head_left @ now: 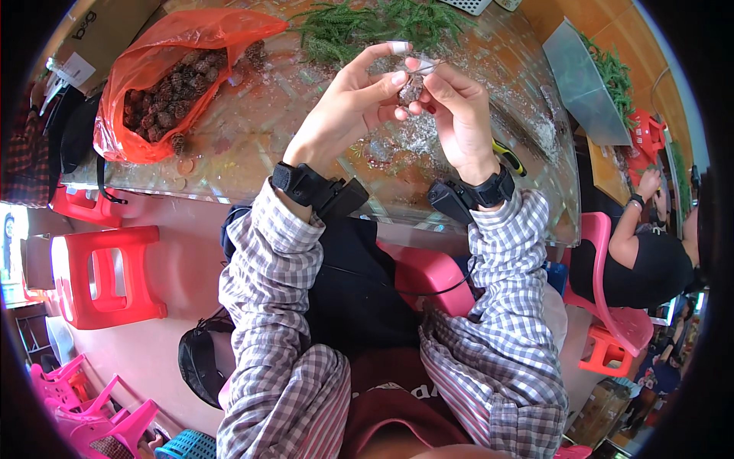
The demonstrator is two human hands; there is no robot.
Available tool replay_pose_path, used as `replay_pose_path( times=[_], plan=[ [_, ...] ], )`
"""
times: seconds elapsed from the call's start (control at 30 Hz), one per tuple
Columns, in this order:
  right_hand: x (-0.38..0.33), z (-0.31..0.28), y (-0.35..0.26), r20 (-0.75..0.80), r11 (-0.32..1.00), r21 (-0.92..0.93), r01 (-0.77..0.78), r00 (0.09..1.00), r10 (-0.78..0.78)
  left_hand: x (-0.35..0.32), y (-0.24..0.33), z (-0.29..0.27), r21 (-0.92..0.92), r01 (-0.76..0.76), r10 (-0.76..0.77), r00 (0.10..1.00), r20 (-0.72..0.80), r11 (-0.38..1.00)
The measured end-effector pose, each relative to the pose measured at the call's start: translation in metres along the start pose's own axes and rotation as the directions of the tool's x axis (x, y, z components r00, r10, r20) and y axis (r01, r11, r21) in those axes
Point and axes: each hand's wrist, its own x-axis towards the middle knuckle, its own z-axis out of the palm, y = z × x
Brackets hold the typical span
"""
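Above the table, my left hand [342, 105] pinches a small pine cone [410, 90] between thumb and fingers, from its left side. White tape wraps the tip of my left index finger. My right hand [463, 109] closes on the same pine cone from the other side. A thin wire-like strand [422, 69] crosses the cone's top, by the right thumb and index finger. Where the strand ends is hidden by the fingers. White flakes [419, 141] lie scattered on the table under both hands.
A red plastic bag [237, 29] of pine cones [168, 98] sits on the table [252, 157] at left. Green sprigs [340, 30] lie at the far side. A yellow-and-black handle [508, 157] rests beside my right wrist. Another person [650, 264] works at right.
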Motion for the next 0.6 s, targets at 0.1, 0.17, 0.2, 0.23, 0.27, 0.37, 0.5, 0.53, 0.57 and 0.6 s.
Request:
replay_pose_path(
  times=[0.1,0.17,0.2,0.23,0.27,0.37,0.5,0.53,0.57,0.6],
  plan=[
    [-0.001,-0.002,0.001,0.071,0.996,0.085,0.036,0.997,-0.042,0.000,0.000,-0.002,0.019,0.017,-0.017,1.000,0.025,1.000],
    [0.000,-0.004,-0.002,0.079,0.995,0.089,0.034,0.996,-0.042,0.000,0.000,-0.004,0.049,0.024,-0.027,0.998,0.056,0.999],
    [0.000,-0.004,-0.003,0.088,0.995,0.092,0.034,0.995,-0.042,0.000,0.000,-0.004,0.049,0.026,-0.029,0.998,0.056,0.998],
    [0.000,-0.004,-0.004,0.097,0.995,0.096,0.033,0.994,-0.042,0.000,-0.001,-0.003,0.063,0.014,-0.017,0.999,0.048,0.998],
    [0.000,-0.004,-0.004,0.095,0.995,0.095,0.034,0.994,-0.043,0.001,-0.002,-0.002,0.077,0.000,-0.003,0.999,0.042,0.997],
    [0.001,-0.004,-0.003,0.057,0.997,0.061,0.040,0.997,-0.044,0.002,-0.001,0.000,0.083,-0.022,0.021,1.000,0.010,0.996],
    [0.001,0.003,-0.008,0.013,0.998,0.068,0.010,1.000,-0.011,0.000,0.001,0.007,0.106,-0.047,0.054,0.996,-0.066,0.993],
    [0.000,0.002,-0.006,0.013,0.998,0.068,0.010,1.000,-0.011,0.000,0.001,0.010,0.146,-0.054,0.067,0.994,-0.085,0.988],
    [0.001,-0.001,-0.002,-0.015,0.998,0.040,0.049,0.999,-0.048,0.000,0.001,0.011,0.185,-0.061,0.081,0.991,-0.104,0.981],
    [0.001,-0.001,0.000,-0.042,0.996,0.010,0.087,0.995,-0.087,0.001,0.000,0.012,0.185,-0.061,0.081,0.991,-0.102,0.981]
  ],
)
